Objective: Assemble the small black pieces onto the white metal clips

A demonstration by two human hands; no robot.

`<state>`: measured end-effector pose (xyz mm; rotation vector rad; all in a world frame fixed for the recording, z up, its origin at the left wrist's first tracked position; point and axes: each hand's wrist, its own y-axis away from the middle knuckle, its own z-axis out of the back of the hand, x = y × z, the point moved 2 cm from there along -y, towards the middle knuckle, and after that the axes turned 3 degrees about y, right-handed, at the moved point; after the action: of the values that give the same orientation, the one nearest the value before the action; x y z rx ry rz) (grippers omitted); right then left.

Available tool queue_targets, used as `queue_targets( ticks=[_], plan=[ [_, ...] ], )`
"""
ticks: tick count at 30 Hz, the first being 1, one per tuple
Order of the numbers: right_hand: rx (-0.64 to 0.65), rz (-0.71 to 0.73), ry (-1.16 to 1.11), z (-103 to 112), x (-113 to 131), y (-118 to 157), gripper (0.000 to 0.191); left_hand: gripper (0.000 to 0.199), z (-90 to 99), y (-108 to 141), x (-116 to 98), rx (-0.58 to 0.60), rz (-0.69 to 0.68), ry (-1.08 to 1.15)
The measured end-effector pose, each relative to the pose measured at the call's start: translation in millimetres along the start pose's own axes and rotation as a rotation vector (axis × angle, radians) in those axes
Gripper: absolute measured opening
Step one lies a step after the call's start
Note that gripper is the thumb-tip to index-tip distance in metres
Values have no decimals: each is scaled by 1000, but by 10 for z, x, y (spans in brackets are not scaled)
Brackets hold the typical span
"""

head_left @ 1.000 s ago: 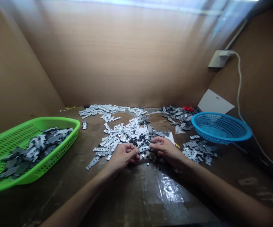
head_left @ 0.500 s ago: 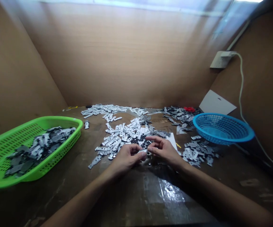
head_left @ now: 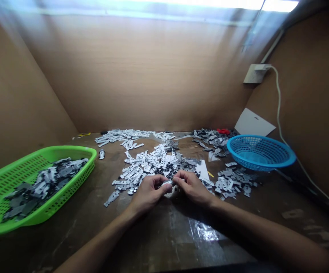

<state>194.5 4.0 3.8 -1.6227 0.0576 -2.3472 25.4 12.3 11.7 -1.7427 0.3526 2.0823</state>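
My left hand (head_left: pixel 148 193) and my right hand (head_left: pixel 191 186) meet low at the centre of the bench, fingertips pinching a small white metal strip (head_left: pixel 167 183) between them. Much of that strip is hidden by my fingers. Just beyond my hands lies a loose spread of white stamped metal strips (head_left: pixel 144 167), with small black parts (head_left: pixel 164 170) heaped at its near end. A few shiny small pieces lie beneath my fingers.
A green plastic basket (head_left: pixel 53 151) of grey-and-white parts stands at left. A blue plastic basket (head_left: pixel 284 163) sits at right, beside a pile of grey parts (head_left: pixel 232 180). Dark parts (head_left: pixel 210 140) and a red item (head_left: pixel 223 131) lie at the back. Wooden walls enclose the bench.
My hands have drawn closer together around the strip, and my fingers now cover more of it. The view has shifted slightly with my head.
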Motion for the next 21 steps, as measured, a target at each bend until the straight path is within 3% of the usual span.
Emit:
queue_targets(
  ticks=[6, 11, 16, 21],
  plan=[
    [59, -133, -295, 48, -19, -58, 37, 35, 14, -61, 102, 5, 192, 323],
    [31, 5, -159, 77, 58, -32, 34, 29, 58, -50, 129, 94, 329, 573],
    [13, 110, 5, 52, 81, -6, 25, 31, 21, -11, 65, 117, 295, 521],
    [-73, 181, 82, 78, 142, 45, 19, 31, 14, -25, -25, 53, 94, 256]
  ],
)
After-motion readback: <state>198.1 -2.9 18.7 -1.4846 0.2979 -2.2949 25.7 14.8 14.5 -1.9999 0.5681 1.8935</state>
